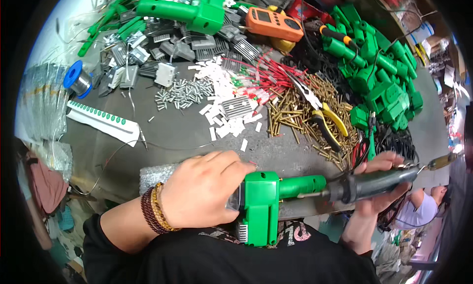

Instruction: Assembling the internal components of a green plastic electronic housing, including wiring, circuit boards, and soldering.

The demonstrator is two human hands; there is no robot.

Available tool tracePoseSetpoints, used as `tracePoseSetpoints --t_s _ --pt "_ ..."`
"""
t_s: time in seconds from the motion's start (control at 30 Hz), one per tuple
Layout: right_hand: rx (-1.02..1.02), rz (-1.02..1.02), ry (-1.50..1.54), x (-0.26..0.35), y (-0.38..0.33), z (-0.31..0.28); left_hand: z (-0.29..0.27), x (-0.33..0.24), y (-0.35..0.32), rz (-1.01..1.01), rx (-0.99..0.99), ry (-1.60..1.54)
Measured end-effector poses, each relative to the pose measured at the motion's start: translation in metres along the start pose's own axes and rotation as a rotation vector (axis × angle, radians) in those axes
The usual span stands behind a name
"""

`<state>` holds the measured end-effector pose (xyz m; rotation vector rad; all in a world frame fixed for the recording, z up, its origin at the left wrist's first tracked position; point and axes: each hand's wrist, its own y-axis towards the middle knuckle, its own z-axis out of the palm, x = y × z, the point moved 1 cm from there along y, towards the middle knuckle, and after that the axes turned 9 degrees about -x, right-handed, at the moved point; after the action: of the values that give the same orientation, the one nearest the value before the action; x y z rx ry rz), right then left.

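Note:
My left hand [204, 190] is closed round the dark end of a green plastic tool housing [261, 205], which has a round green handle pointing right. Two small brass-coloured ends stick out of the housing's right side. My right hand [367, 212] grips a black electric screwdriver [382, 183] that lies almost level, its bit pointing left beside the green handle. Whether the bit touches a screw, I cannot tell. The screwdriver's rear end hangs on a metal hook. Bubble wrap [156, 176] lies partly under my left hand.
Beyond my hands lie silver screws [185, 94], white pieces [221, 82], brass-coloured pins [286, 115] and yellow-black pliers [327, 121]. Grey finned metal parts [194, 51], an orange meter [274, 24] and green housings [389, 97] are behind. A solder spool [79, 80] stands left; a person [419, 210] sits at right.

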<state>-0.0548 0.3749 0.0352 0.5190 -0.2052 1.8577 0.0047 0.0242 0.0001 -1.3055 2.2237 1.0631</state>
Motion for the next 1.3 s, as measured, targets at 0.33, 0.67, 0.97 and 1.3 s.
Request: tracePoseSetpoints --t_s 0.33,0.67,0.97,1.3 --pt "-0.178 -0.056 0.125 -0.041 -0.027 -0.035 0.001 0.003 0.006 -0.075 0.071 -0.053" --pt "-0.167 -0.101 0.099 -0.049 -0.029 -0.035 -0.001 0.004 0.007 -0.056 0.099 -0.077" --pt "-0.182 -0.078 0.073 -0.053 -0.027 -0.032 0.000 0.005 0.008 -0.083 0.116 -0.091" --pt "-0.161 -0.094 0.141 -0.065 -0.028 -0.034 0.004 0.002 0.014 -0.071 0.113 -0.097"
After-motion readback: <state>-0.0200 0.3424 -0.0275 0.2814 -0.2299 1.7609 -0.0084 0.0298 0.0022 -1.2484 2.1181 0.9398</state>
